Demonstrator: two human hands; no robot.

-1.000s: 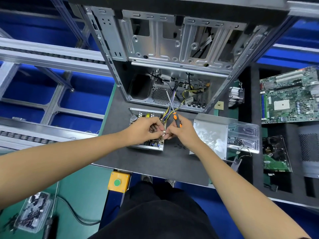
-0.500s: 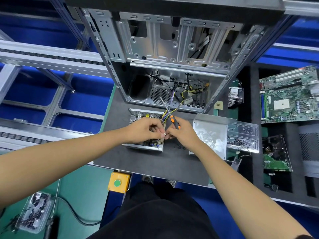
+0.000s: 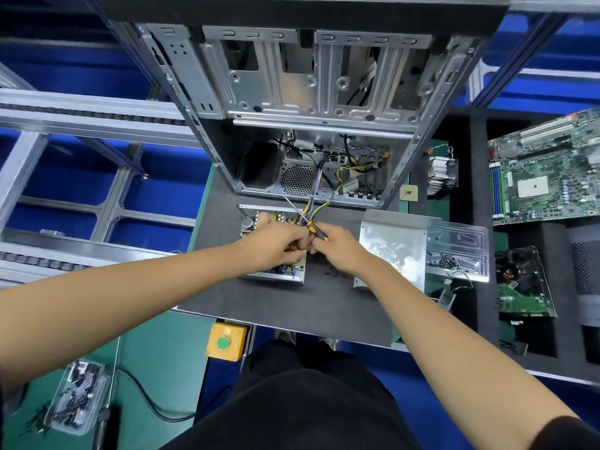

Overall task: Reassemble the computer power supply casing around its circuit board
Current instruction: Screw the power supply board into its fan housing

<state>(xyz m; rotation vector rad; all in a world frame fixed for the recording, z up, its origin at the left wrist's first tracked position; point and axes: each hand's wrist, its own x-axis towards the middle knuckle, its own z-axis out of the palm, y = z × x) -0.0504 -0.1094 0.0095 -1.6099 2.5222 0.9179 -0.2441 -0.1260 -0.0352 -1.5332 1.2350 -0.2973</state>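
Fingers of our left hand point(image 3: 276, 243) curl over the circuit board point(image 3: 276, 254) in the open power supply casing point(image 3: 272, 277), though we cannot tell what they pinch. Our right hand point(image 3: 337, 248), touching it, grips a screwdriver point(image 3: 316, 231). Right of the casing lies its metal cover point(image 3: 393, 251).

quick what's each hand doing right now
Left hand: fingers curled over the power supply circuit board; what it grips cannot be told.
Right hand: holding the orange-and-black screwdriver.
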